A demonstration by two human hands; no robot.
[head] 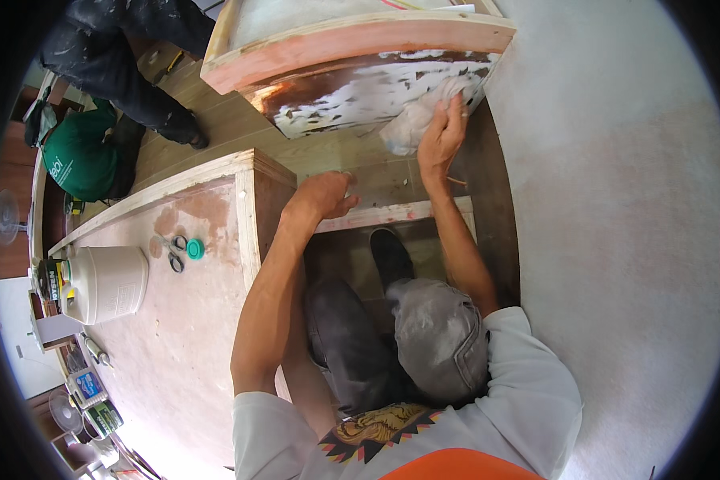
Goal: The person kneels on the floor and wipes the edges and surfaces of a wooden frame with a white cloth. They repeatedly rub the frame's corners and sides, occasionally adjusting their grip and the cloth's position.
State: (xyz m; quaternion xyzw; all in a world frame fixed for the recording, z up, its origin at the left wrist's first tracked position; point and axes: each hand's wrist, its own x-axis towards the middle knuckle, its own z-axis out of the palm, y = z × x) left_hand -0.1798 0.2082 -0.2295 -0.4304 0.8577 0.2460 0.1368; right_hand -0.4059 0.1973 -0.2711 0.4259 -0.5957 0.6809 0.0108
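Observation:
In my right hand [443, 135] is a crumpled whitish cloth or plastic sheet [411, 123]. It presses against the right end of a dark brown panel face [318, 90] with patchy white over it, either smears or glare. A bare wood strip [360, 45] runs along the top of that panel. My left hand [327, 195] hovers beside the corner of a wooden cabinet frame [273, 174], fingers loosely curled and thumb apart. No object shows in it, though its palm is hidden. Below the hands, a pale wood rail [396, 213] crosses in front of my dark shoe [391, 255].
On the plywood top [174, 336] at left are a white plastic jug [108, 285], scissors [176, 253] and a green cap [195, 249]. A large pale panel [612, 240] borders the right. Two other people [81, 159] are at upper left, one standing, one bent low.

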